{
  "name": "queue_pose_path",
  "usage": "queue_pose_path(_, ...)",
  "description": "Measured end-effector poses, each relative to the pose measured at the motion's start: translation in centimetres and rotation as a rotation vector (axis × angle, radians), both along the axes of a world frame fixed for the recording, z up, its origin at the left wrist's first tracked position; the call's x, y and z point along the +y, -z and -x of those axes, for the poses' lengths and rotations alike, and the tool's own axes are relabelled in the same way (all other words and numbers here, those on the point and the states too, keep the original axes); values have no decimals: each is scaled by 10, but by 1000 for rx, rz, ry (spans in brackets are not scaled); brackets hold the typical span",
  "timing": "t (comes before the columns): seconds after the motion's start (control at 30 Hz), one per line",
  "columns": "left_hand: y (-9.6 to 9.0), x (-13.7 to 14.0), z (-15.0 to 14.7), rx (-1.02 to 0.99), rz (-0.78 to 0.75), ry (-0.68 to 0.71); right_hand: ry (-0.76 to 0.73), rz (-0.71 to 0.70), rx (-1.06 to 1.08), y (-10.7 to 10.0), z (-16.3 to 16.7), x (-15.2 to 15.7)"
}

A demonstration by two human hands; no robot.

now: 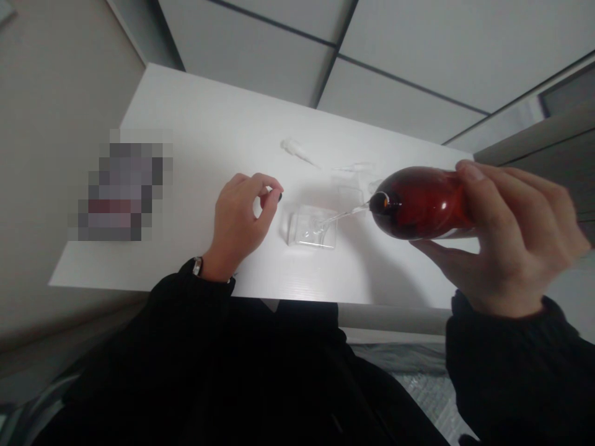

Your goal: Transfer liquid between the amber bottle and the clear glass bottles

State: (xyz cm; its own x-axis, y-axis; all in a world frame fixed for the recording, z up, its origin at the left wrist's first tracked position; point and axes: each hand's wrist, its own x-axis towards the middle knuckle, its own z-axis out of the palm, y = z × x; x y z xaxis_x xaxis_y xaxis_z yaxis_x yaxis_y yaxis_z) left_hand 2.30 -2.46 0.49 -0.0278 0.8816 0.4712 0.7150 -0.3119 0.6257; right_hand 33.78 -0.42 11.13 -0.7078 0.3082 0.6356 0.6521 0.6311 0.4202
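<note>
Head view: the right hand (pixel 520 235) wraps its grip round the red bottle (pixel 423 201), held above the bench (pixel 195 124), long axis running sideways, mouth pointing left; a clear stream (pixel 346 214) reaches the clear plastic box (pixel 312 229), left of that grip and nearer the left hand (pixel 242 214), whose fingertips pinch a small dark cap-like piece (pixel 279 197).

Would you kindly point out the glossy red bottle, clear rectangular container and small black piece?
Glossy red bottle (pixel 422 205): head view, middle of its body.
Clear rectangular container (pixel 293 230): head view, its left wall.
Small black piece (pixel 280 197): head view, its exposed end.
</note>
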Motion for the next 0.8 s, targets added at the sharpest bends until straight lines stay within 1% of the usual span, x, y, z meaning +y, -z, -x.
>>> queue_pose_path(0.43, 2, 1, 0, 5, 9, -7, -50, -22, -1, -4, -2, 4)
queue_pose_path(0.57, 2, 1, 0, -8, 11, -2, -51, -4, -7, -4, -2, 4)
queue_pose_path(0.7, 2, 1, 0, 4, 7, -3, -50, -30, -25, -4, -3, 5)
queue_pose_path(0.8, 2, 0, 0, -1, 1, 0, -54, -22, -13, -4, -4, 5)
